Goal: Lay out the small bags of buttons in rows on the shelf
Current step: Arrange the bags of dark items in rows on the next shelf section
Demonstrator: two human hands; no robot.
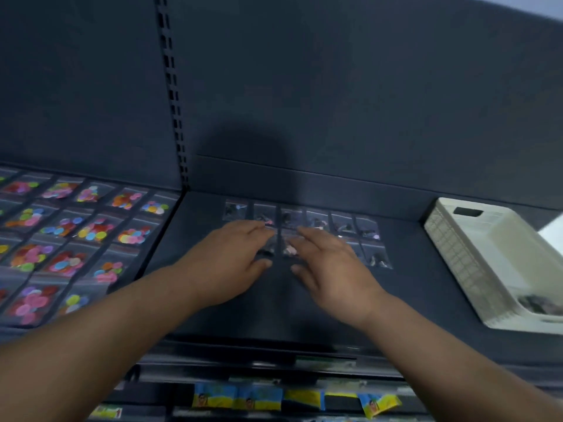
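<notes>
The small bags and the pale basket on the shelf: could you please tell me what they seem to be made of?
Small bags: thin clear plastic film, glossy; what is inside shows through and the surface glints. Basket: probably moulded cream plastic, matt, with a fine lattice wall and a cut-out handle slot.

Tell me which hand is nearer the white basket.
Right. The right hand is over the button bags, left of the white basket and apart from it; the left hand sits farther left.

Dim, bluish light; soft motion blur; wide-angle bending at edges.
</notes>
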